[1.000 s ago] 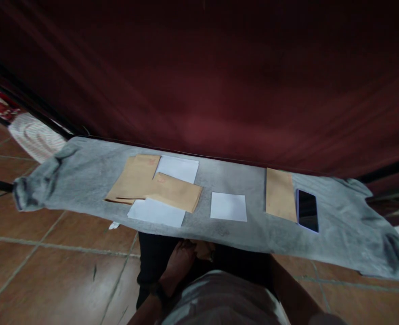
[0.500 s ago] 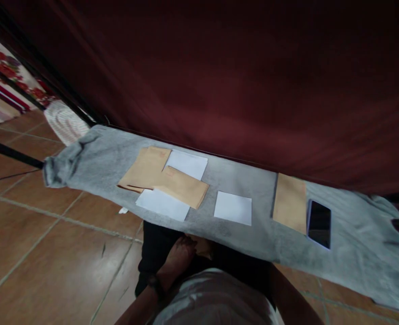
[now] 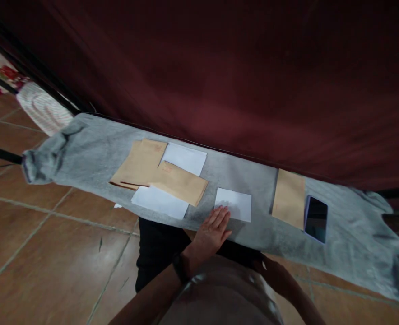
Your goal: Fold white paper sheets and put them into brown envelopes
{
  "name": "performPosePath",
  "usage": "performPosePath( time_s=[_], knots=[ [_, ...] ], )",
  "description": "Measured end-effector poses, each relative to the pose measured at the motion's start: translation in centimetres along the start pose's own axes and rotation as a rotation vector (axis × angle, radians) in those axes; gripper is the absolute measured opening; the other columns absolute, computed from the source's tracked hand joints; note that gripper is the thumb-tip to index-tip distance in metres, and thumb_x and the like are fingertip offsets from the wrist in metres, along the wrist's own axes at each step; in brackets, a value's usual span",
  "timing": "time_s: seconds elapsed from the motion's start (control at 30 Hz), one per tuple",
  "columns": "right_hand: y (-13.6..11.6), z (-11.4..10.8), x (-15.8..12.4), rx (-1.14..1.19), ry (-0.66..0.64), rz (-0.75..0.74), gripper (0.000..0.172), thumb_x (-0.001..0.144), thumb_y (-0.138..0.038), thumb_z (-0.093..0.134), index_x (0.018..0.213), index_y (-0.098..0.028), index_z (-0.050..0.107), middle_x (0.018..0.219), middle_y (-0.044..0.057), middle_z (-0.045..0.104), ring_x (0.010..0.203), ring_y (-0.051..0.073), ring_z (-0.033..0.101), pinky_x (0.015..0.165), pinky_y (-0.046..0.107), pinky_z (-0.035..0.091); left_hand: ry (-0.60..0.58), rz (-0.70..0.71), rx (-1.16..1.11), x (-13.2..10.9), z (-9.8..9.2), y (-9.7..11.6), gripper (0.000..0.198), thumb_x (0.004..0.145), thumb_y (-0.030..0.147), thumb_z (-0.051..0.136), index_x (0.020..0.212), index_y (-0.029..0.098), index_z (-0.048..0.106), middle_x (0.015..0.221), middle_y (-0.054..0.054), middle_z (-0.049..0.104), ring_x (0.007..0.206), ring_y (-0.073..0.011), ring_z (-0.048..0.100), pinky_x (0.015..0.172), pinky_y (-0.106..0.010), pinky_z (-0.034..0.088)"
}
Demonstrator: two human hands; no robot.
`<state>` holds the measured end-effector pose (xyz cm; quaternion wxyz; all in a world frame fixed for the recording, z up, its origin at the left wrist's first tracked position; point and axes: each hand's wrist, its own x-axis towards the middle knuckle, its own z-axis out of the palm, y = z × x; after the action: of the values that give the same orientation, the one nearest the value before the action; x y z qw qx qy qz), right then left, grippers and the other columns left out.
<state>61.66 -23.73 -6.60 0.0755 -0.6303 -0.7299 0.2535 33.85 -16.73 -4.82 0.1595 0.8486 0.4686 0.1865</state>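
Note:
My left hand (image 3: 213, 227), with a dark band at the wrist, reaches over the front edge of the grey cloth. Its fingers are stretched out, and their tips are at the lower left corner of a small white sheet of paper (image 3: 239, 203). Nothing is held in it. My right hand (image 3: 270, 271) is low by my lap at the cloth's front edge, dark and in shadow; its fingers do not show clearly. Left of the small sheet, several brown envelopes (image 3: 182, 183) lie overlapping on larger white sheets (image 3: 160, 203).
Grey cloth (image 3: 94, 153) covers the narrow surface before me. On the right lie a single brown envelope (image 3: 288, 196) and a phone (image 3: 316, 219) with a dark screen. A dark red curtain (image 3: 220, 90) hangs along the back edge. Floor tiles (image 3: 57, 262) show below.
My left hand has risen from my lap and moved right, up to the small white sheet. My right hand has come into view by my lap. The view has shifted slightly.

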Motion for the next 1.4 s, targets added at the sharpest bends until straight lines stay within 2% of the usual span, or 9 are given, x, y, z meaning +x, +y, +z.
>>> performPosePath(
  time_s=[0.07, 0.1, 0.17, 0.27, 0.4, 0.63, 0.8, 0.93, 1.4],
  knots=[
    [-1.0, -1.3, 0.2, 0.212, -0.178, -0.046, 0.035, 0.095, -0.047, 0.05, 0.078, -0.031, 0.076, 0.071, 0.006, 0.075, 0.063, 0.026, 0.072, 0.054, 0.033, 0.058, 0.018, 0.0, 0.051, 1.3, 1.4, 0.1, 0.063, 0.103, 0.047, 0.042, 0.154, 0.011, 0.035, 0.164, -0.017, 0.032, 0.154, -0.0287, 0.024, 0.124, -0.047, 0.029],
    [-1.8, -1.9, 1.0, 0.248, -0.176, -0.052, 0.04, 0.098, -0.048, 0.045, 0.08, -0.031, 0.076, 0.074, 0.005, 0.076, 0.066, 0.025, 0.073, 0.058, 0.033, 0.059, 0.026, -0.002, 0.068, 1.6, 2.0, 0.1, 0.065, 0.103, 0.049, 0.042, 0.155, 0.01, 0.033, 0.165, -0.018, 0.03, 0.155, -0.0292, 0.023, 0.124, -0.047, 0.028],
    [-3.8, -2.6, 3.8, 0.324, -0.067, -0.059, 0.045, 0.104, -0.045, 0.034, 0.102, -0.027, 0.076, 0.094, 0.006, 0.078, 0.086, 0.023, 0.075, 0.078, 0.035, 0.062, 0.034, -0.012, 0.09, 1.8, 2.9, 0.1, 0.066, 0.103, 0.049, 0.041, 0.155, 0.009, 0.032, 0.164, -0.019, 0.03, 0.154, -0.0301, 0.023, 0.124, -0.048, 0.029],
    [-6.5, -2.1, 9.1, 0.237, 0.25, -0.174, 0.049, 0.106, -0.041, 0.03, 0.138, -0.022, 0.061, 0.134, 0.011, 0.067, 0.126, 0.024, 0.061, 0.109, 0.042, 0.05, 0.015, -0.039, 0.108, 1.4, 3.2, -0.2, 0.065, 0.103, 0.046, 0.041, 0.154, 0.006, 0.033, 0.162, -0.021, 0.034, 0.154, -0.0298, 0.024, 0.123, -0.048, 0.03],
    [-7.5, 0.7, 12.8, -0.149, 0.228, -0.276, 0.051, 0.106, -0.03, 0.03, 0.151, -0.015, 0.046, 0.158, 0.013, 0.045, 0.148, 0.026, 0.037, 0.122, 0.051, 0.029, -0.049, -0.051, 0.113, 1.1, 2.8, -0.7, 0.062, 0.103, 0.04, 0.04, 0.153, 0.004, 0.035, 0.162, -0.021, 0.034, 0.154, -0.0285, 0.024, 0.125, -0.047, 0.026],
    [-6.0, 2.7, 12.2, -0.32, 0.243, -0.285, 0.055, 0.104, -0.025, 0.034, 0.158, -0.017, 0.036, 0.164, 0.012, 0.033, 0.151, 0.028, 0.03, 0.123, 0.052, 0.023, 0.042, -0.045, 0.094, 3.4, 3.1, -1.8, 0.06, 0.101, 0.026, 0.035, 0.155, 0.001, 0.029, 0.162, -0.024, 0.032, 0.154, -0.0288, 0.023, 0.126, -0.053, 0.022],
    [-5.4, 3.0, 12.3, -0.355, 0.289, -0.305, 0.055, 0.104, -0.022, 0.032, 0.158, -0.013, 0.034, 0.166, 0.014, 0.029, 0.152, 0.027, 0.027, 0.123, 0.05, 0.024, 0.06, -0.029, 0.076, 4.9, 3.6, -2.8, 0.061, 0.104, 0.039, 0.036, 0.154, 0.004, 0.033, 0.162, -0.022, 0.033, 0.154, -0.0291, 0.022, 0.125, -0.052, 0.023],
    [-4.5, 3.0, 12.2, -0.339, 0.345, -0.27, 0.058, 0.105, -0.032, 0.033, 0.159, -0.012, 0.029, 0.164, 0.016, 0.031, 0.151, 0.03, 0.03, 0.121, 0.052, 0.028, 0.051, -0.051, 0.076, 4.5, 3.2, -3.3, 0.07, 0.102, 0.052, 0.04, 0.154, 0.006, 0.032, 0.163, -0.022, 0.03, 0.155, -0.0292, 0.021, 0.126, -0.05, 0.022],
    [-1.6, 2.4, 10.5, -0.315, 0.396, -0.241, 0.063, 0.106, -0.044, 0.034, 0.159, -0.01, 0.028, 0.161, 0.02, 0.036, 0.147, 0.032, 0.036, 0.118, 0.053, 0.034, -0.012, -0.072, 0.188, 2.9, 1.9, -4.0, 0.081, 0.1, 0.06, 0.04, 0.154, 0.001, 0.032, 0.163, -0.024, 0.031, 0.154, -0.0312, 0.023, 0.127, -0.048, 0.02]
  ],
)
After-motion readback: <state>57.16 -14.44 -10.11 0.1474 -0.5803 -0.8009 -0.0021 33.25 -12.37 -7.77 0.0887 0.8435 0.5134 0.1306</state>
